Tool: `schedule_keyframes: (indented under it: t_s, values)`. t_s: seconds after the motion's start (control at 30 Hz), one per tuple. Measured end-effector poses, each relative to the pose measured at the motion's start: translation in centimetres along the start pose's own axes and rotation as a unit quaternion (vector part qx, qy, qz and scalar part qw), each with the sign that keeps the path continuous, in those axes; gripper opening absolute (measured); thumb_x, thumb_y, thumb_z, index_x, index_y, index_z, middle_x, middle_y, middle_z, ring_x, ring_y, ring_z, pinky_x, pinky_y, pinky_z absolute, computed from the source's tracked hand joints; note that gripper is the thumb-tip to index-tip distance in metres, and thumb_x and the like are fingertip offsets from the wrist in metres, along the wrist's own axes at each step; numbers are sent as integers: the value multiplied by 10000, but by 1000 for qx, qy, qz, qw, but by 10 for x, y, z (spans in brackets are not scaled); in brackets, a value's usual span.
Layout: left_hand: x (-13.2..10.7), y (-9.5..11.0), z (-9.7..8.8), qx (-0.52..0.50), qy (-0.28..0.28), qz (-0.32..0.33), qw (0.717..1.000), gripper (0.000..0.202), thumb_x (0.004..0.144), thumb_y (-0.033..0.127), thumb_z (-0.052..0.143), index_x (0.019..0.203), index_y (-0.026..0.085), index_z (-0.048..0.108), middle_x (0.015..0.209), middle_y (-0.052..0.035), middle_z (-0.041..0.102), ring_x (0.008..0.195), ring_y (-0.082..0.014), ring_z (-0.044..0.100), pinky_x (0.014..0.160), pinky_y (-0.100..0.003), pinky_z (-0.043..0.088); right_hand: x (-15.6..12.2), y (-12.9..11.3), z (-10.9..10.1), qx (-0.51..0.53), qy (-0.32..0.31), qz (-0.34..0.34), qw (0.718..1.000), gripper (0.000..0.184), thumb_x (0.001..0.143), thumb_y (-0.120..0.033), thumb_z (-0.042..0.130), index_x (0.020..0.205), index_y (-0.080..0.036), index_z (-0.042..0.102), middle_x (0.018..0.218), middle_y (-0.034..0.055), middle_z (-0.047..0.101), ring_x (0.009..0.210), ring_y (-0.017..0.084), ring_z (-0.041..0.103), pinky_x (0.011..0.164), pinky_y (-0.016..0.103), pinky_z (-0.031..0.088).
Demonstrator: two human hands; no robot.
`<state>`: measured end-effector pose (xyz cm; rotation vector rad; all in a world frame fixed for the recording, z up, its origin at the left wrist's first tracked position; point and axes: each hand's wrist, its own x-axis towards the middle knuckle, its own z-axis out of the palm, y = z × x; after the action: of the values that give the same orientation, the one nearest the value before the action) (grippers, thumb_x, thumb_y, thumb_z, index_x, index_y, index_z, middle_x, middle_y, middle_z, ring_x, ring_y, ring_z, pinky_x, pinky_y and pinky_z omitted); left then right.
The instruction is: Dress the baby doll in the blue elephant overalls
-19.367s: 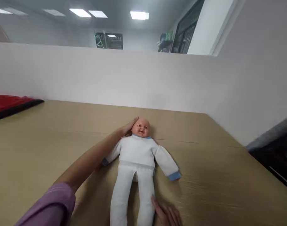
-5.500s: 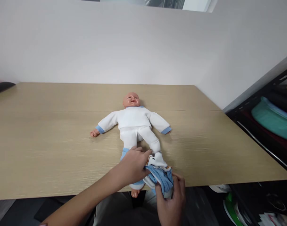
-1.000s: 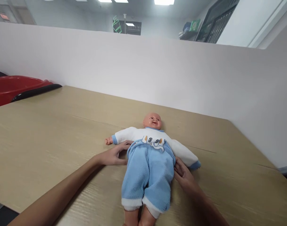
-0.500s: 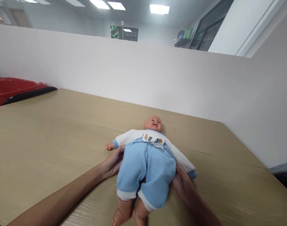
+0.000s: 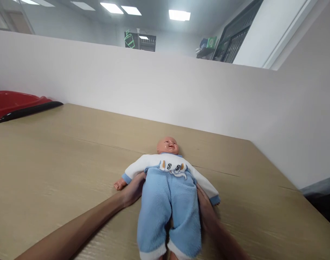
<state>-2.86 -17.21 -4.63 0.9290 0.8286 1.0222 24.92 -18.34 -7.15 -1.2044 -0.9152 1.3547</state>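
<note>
A baby doll (image 5: 168, 145) lies face up on the table, head toward the wall. It wears a white top (image 5: 143, 163) with blue cuffs and an embroidered animal face on the chest. Fuzzy light-blue pants (image 5: 168, 202) with white hems cover its legs. My left hand (image 5: 135, 189) grips the pants at the waist on the left, beneath the doll's sleeve. On the opposite side my right hand (image 5: 204, 200) grips them too. The fingertips of both hands are mostly hidden by the cloth and the doll's body. The doll's feet are cut off by the lower edge.
The wood-patterned table (image 5: 72, 155) reaches back to a white wall (image 5: 143, 86) with a window above it. A red tub-like object (image 5: 15, 101) with a black edge stands beyond the table's left corner. A dark object (image 5: 323, 198) sits past the right edge.
The pant legs have straightened and their hems have come lower toward me, so the shins and feet hardly show. Both hands stay at the doll's waist. The view has shifted slightly.
</note>
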Motion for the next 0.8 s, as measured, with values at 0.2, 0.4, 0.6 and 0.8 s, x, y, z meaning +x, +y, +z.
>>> schedule_keyframes:
  t_s: [0.2,0.4,0.6,0.8]
  values:
    - [1,4,-3,-55,-26,4,998,331,865,428,753,1078,174,749,1169,-125,788,1208,-337,675,1097,-459,462,2,-3,5,64,-20,-22,998,501,777,-639,802,1164,-321,808,1445,16,704,1525,319,460,1343,496,232]
    - [3,0,-6,-70,-1,5,998,417,887,480,804,1169,179,739,1329,-134,738,1303,-314,634,1182,-447,403,4,4,1,34,-17,-40,998,606,825,-655,748,1324,-312,735,1513,17,650,1527,297,459,1335,488,251]
    - [6,-11,-12,-45,20,14,999,461,897,559,775,1146,172,750,1303,-128,752,1332,-327,602,1224,-456,342,2,-7,-3,4,48,-29,998,725,675,-763,825,1238,-309,789,1452,22,695,1532,340,443,1355,487,196]
    - [2,-1,-3,-174,-6,8,985,371,949,416,748,1227,173,720,1233,-116,775,1304,-308,639,1190,-417,399,-4,-6,6,49,45,-17,998,671,696,-683,875,1265,-343,772,1492,-16,666,1521,317,466,1346,467,219]
